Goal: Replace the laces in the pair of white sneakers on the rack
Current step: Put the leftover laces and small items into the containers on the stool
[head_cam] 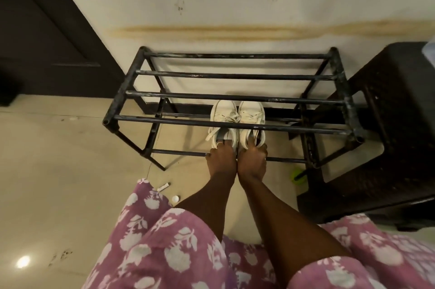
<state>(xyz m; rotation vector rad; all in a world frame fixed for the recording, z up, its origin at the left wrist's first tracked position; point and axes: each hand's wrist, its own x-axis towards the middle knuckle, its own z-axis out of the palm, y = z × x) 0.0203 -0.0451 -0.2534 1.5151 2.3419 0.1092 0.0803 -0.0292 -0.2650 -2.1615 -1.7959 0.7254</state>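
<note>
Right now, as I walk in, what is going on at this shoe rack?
A person leans over a black metal rack that stands against the wall and reaches down with both hands. The left hand grips the heel end of the left sneaker, and the right hand grips the heel end of the right sneaker. Both white shoes sit side by side on the lower tier, toes toward the wall. Their laces are not yet taken out.
</note>
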